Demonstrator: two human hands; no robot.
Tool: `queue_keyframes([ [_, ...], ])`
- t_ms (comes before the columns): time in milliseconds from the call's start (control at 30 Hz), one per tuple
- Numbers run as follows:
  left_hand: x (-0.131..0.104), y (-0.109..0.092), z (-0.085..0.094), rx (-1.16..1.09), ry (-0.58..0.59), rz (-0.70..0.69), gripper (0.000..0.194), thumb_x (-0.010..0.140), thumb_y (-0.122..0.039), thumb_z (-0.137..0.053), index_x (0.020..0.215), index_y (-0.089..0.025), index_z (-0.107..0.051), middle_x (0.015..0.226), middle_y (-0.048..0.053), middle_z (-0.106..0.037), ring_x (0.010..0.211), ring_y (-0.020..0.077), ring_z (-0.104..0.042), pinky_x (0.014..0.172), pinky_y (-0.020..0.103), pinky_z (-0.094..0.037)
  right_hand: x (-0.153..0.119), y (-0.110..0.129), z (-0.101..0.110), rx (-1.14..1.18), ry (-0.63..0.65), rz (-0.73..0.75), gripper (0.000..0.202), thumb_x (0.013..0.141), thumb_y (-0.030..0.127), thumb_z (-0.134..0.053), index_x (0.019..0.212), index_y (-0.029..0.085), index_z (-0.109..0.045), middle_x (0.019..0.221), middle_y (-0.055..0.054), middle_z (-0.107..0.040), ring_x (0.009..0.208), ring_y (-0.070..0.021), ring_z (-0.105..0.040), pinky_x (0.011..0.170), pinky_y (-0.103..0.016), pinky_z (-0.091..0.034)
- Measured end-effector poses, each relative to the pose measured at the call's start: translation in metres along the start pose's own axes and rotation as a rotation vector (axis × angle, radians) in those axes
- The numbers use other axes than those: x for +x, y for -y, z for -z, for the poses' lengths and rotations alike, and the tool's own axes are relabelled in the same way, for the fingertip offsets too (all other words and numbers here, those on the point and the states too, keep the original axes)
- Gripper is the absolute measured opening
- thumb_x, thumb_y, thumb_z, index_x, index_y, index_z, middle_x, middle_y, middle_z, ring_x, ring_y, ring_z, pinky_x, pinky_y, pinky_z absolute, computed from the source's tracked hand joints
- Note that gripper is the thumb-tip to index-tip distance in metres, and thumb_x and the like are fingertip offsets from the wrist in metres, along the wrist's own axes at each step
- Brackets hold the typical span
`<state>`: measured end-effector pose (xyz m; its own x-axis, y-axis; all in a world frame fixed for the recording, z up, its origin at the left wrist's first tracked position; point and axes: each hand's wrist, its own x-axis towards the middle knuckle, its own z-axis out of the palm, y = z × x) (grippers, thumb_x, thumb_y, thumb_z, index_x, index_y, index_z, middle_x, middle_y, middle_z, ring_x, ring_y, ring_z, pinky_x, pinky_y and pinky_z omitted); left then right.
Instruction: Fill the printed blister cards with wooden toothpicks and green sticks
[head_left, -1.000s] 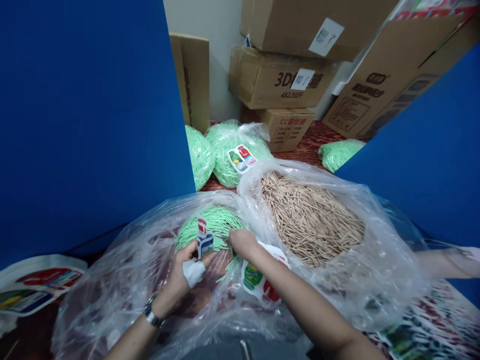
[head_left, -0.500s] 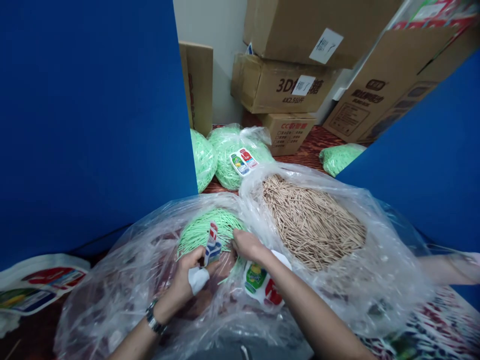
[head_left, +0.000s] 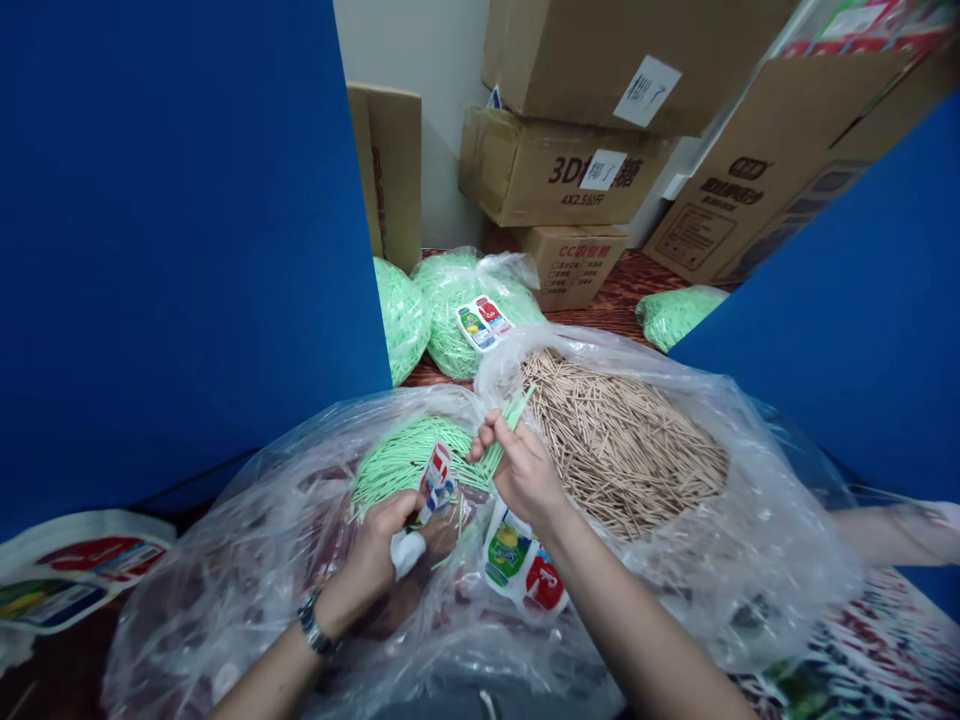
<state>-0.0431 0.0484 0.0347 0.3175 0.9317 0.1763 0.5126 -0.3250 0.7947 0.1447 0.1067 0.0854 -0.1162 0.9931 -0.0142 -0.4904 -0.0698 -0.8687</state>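
Note:
My left hand (head_left: 379,535) is closed around a small printed packet (head_left: 438,474) in red, white and blue, held upright. Something white (head_left: 407,552), perhaps tape or tissue, covers part of its thumb. Closed on a small bunch of thin green sticks (head_left: 517,405), my right hand (head_left: 526,475) is raised between two piles. To its left, a heap of green sticks (head_left: 397,455) lies in a large clear plastic bag (head_left: 300,450). Brown sticks (head_left: 622,440) fill another open clear bag to its right. Printed bottle-picture packets (head_left: 510,550) lie below my right wrist.
Tied bags of green sticks (head_left: 472,285) sit behind, with a printed packet on one. Cardboard boxes (head_left: 566,180) are stacked at the back. Blue panels (head_left: 180,220) flank both sides. Another person's arm (head_left: 896,535) reaches in at right. A large printed sheet (head_left: 82,565) lies at left.
My right hand has lifted from the green heap, up and to the right, with green sticks now showing in its fingers. The left hand stays nearly in place; its packet has tilted slightly.

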Motion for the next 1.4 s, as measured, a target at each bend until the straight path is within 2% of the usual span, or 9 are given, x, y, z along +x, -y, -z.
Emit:
queue_keyframes([
  [267, 0.01, -0.01, -0.006, -0.001, -0.05, -0.014, 0.025, 0.085, -0.025, -0.052, 0.066, -0.02, -0.037, 0.063, -0.005, -0.037, 0.057, 0.0117, -0.033, 0.055, 0.024, -0.025, -0.017, 0.001, -0.032, -0.059, 0.061, 0.332, 0.014, 0.096, 0.038, -0.042, 0.093, 0.025, -0.046, 0.069, 0.003, -0.045, 0.073, -0.0142, -0.055, 0.081, -0.036, -0.045],
  [500, 0.012, -0.01, -0.01, -0.019, -0.068, 0.05, 0.022, 0.084, -0.028, -0.052, 0.066, -0.019, -0.042, 0.062, -0.004, -0.04, 0.057, 0.0122, -0.035, 0.055, 0.024, -0.027, -0.019, -0.009, -0.04, -0.123, 0.006, 0.322, 0.02, 0.094, 0.045, -0.04, 0.091, 0.026, -0.044, 0.068, 0.005, -0.043, 0.07, -0.0138, -0.055, 0.094, -0.042, -0.041],
  [700, 0.012, -0.007, -0.013, -0.04, -0.118, 0.046, 0.025, 0.084, -0.03, -0.056, 0.066, -0.019, -0.042, 0.062, -0.004, -0.04, 0.057, 0.0115, -0.034, 0.054, 0.023, -0.027, -0.02, -0.015, -0.039, -0.236, 0.046, 0.316, 0.019, 0.096, 0.042, -0.037, 0.091, 0.026, -0.046, 0.07, 0.003, -0.048, 0.077, -0.0155, -0.056, 0.092, -0.039, -0.042],
  [800, 0.012, -0.008, -0.009, -0.03, -0.157, 0.006, 0.026, 0.083, -0.028, -0.058, 0.066, -0.02, -0.04, 0.062, -0.005, -0.039, 0.056, 0.011, -0.034, 0.053, 0.023, -0.027, -0.025, -0.015, -0.032, -0.477, 0.118, 0.336, 0.023, 0.096, 0.041, -0.038, 0.099, 0.024, -0.053, 0.098, -0.005, -0.06, 0.107, -0.0196, -0.054, 0.103, -0.04, -0.035],
  [900, 0.012, -0.008, -0.002, 0.023, -0.173, -0.034, 0.026, 0.081, -0.025, -0.061, 0.066, -0.02, -0.041, 0.062, -0.005, -0.037, 0.056, 0.0111, -0.034, 0.053, 0.023, -0.027, -0.024, -0.012, -0.018, -0.634, 0.207, 0.343, 0.043, 0.093, 0.05, -0.042, 0.126, 0.023, -0.046, 0.136, -0.009, -0.046, 0.131, -0.0236, -0.037, 0.111, -0.043, -0.025],
  [967, 0.012, -0.008, 0.001, 0.037, -0.164, -0.045, 0.024, 0.081, -0.026, -0.063, 0.068, -0.019, -0.045, 0.063, -0.005, -0.04, 0.057, 0.0115, -0.037, 0.055, 0.023, -0.029, -0.017, -0.01, -0.004, -0.612, 0.204, 0.327, 0.054, 0.093, 0.056, -0.036, 0.137, 0.024, -0.035, 0.143, -0.01, -0.04, 0.135, -0.0234, -0.034, 0.112, -0.044, -0.024],
  [1200, 0.011, -0.013, 0.005, -0.101, -0.097, -0.001, 0.018, 0.082, -0.029, -0.065, 0.074, -0.017, -0.054, 0.067, -0.002, -0.054, 0.062, 0.0133, -0.049, 0.059, 0.023, -0.039, 0.02, -0.025, 0.031, -0.505, 0.31, 0.026, 0.048, 0.092, 0.051, -0.044, 0.132, 0.025, -0.042, 0.132, -0.008, -0.052, 0.127, -0.0194, -0.045, 0.107, -0.039, -0.033],
  [1300, 0.01, -0.01, 0.007, -0.136, -0.08, -0.001, 0.015, 0.083, -0.029, -0.064, 0.078, -0.016, -0.059, 0.072, 0.0, -0.059, 0.066, 0.0148, -0.053, 0.063, 0.025, -0.042, 0.022, -0.036, 0.031, -0.497, 0.381, 0.004, 0.04, 0.088, 0.048, -0.053, 0.119, 0.022, -0.052, 0.116, -0.006, -0.06, 0.111, -0.0188, -0.055, 0.096, -0.034, -0.042],
  [1400, 0.008, -0.001, 0.007, -0.126, -0.126, 0.021, 0.017, 0.086, -0.029, -0.058, 0.075, -0.016, -0.06, 0.07, 0.001, -0.059, 0.066, 0.0153, -0.053, 0.063, 0.025, -0.042, 0.018, -0.042, 0.029, -0.489, 0.307, 0.047, 0.028, 0.086, 0.045, -0.058, 0.099, 0.021, -0.054, 0.091, -0.001, -0.061, 0.086, -0.0155, -0.058, 0.079, -0.029, -0.046],
])
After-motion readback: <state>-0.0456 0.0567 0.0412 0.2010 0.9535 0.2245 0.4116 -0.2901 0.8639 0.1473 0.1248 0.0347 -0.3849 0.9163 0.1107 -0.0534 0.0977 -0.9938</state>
